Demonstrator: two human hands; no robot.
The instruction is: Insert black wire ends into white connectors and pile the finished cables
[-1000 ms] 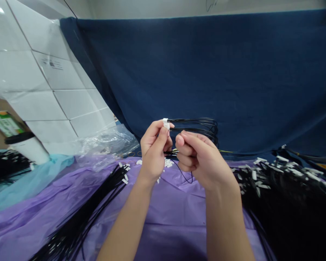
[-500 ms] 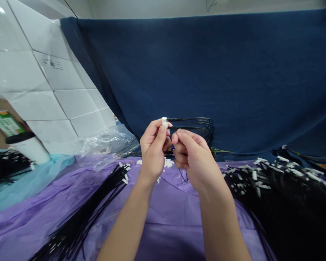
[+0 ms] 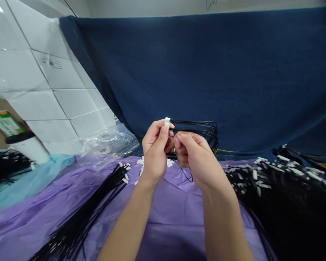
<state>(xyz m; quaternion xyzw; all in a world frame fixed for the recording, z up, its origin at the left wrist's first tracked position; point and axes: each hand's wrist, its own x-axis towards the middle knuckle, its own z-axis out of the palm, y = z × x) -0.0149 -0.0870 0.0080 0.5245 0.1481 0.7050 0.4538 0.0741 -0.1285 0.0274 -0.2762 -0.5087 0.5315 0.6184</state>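
Observation:
My left hand is closed, with white end pieces pinched upright between thumb and fingers. From them a bundle of thin black cords runs out to the right and bends down behind my other hand. My right hand is closed just beside it, thumb against the curled forefinger; whatever it grips is hidden. One thin black cord droops in a loop below the two hands. Behind my left wrist, small white pieces lie on the purple cover.
On the left lies a bundle of black cords with white ends. A large heap of similar cords covers the right side. A lidded white cup, clear plastic film and stacked white boxes stand left. A dark blue cloth hangs behind.
Both hands have shifted slightly right, and the white pieces and black cords moved with them. The cord bundle hangs a little lower. Both hands stay closed.

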